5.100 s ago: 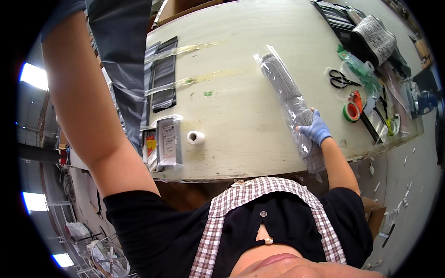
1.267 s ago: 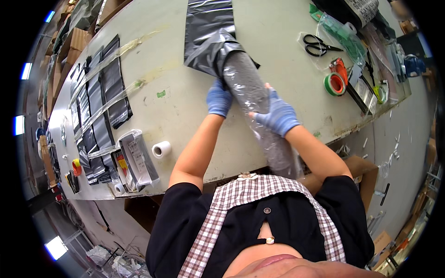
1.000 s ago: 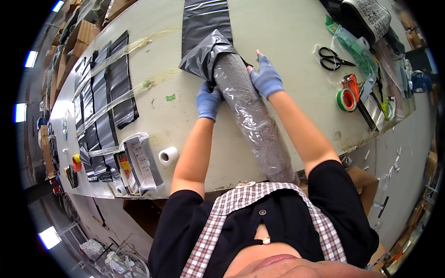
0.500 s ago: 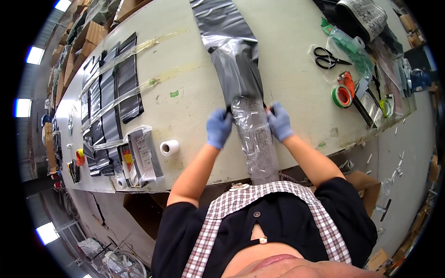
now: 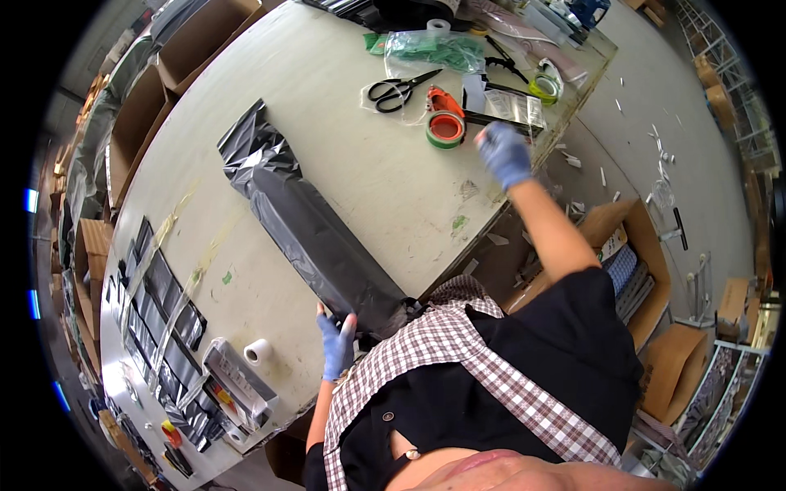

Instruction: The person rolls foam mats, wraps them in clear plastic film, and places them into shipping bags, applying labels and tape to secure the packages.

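Observation:
A long package point(image 5: 315, 237) in a shiny black plastic bag lies slantwise on the table, its near end against my apron. The bag's far end is flat and crumpled. My left hand point(image 5: 336, 348), in a blue glove with bare fingertips, is at the package's near left side, thumb and fingers apart. My right hand point(image 5: 503, 155), gloved alike, is raised near the table's right edge, beside an orange tape dispenser point(image 5: 443, 100) and a green-edged tape roll point(image 5: 445, 129). Its fingers look curled but are blurred; whether it touches anything is unclear.
Black scissors point(image 5: 397, 92) lie left of the dispenser, with green plastic packaging point(image 5: 438, 53) behind. Flat black bags point(image 5: 164, 303) under clear tape strips, a white roll point(image 5: 257, 352) and a grey box point(image 5: 237, 376) are at left. An open carton point(image 5: 647, 262) stands beyond the right edge.
The black bag now covers the bubble-wrapped item that both hands were working at. My right hand has left it and moved right, toward the tape dispenser. The view has turned rightward.

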Demonstrator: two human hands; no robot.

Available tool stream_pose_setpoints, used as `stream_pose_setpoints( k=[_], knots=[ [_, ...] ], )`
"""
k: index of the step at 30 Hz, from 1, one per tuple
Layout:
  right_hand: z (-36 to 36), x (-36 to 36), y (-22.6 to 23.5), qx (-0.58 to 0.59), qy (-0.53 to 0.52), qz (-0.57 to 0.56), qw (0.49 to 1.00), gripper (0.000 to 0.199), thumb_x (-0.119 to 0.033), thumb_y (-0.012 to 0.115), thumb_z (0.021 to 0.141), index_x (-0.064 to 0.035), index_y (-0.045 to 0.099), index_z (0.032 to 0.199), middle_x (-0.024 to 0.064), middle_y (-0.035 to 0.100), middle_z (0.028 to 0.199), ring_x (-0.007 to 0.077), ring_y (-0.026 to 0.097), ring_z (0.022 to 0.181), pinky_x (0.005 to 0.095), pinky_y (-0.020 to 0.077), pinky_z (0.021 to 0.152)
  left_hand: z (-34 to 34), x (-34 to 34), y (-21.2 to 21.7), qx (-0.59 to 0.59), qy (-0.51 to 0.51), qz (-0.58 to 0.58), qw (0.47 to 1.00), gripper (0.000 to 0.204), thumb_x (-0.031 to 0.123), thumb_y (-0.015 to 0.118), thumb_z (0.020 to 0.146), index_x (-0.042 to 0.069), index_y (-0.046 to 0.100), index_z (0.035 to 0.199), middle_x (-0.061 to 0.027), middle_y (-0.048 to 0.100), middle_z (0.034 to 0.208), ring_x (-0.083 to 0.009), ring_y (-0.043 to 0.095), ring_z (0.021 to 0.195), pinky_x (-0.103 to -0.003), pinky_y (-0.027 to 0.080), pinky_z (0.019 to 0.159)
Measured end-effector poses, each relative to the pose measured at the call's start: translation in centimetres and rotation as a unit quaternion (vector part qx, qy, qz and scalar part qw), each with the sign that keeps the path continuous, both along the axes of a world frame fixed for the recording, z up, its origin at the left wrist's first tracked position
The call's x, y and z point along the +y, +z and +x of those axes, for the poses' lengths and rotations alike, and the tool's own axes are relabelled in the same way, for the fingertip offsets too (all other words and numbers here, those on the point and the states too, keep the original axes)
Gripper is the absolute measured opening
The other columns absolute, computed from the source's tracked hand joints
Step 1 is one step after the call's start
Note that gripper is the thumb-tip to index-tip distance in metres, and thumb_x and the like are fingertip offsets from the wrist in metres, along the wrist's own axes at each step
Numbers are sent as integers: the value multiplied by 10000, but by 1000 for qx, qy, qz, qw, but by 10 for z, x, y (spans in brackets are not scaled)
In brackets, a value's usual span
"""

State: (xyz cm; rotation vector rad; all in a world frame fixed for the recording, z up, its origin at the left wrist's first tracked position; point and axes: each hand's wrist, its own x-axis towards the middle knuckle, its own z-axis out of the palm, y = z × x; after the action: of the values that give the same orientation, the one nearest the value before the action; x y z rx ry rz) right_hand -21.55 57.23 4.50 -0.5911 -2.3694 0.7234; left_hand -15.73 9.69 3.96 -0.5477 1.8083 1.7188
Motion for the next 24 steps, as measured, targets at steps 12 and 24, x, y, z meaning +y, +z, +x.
stream_pose_setpoints(
  k=[12,24],
  knots=[
    [-81,140,-37,-410,-116,92,900,351,-366,633,858,-97,727,1062,176,679,1127,353,650,1036,448,510,920,-78,33,-42,109,12,-10,994,770,383,799,808,33,422,1381,-75,583,1224,-199,572,1084,-334,478,924],
    [-64,152,-30,-334,-166,-75,925,375,-492,808,728,-191,782,949,117,739,957,278,696,850,373,530,829,-64,57,25,599,-235,-349,681,621,152,859,631,148,654,1218,-151,574,1236,-326,550,1124,-414,467,947]
  ],
)
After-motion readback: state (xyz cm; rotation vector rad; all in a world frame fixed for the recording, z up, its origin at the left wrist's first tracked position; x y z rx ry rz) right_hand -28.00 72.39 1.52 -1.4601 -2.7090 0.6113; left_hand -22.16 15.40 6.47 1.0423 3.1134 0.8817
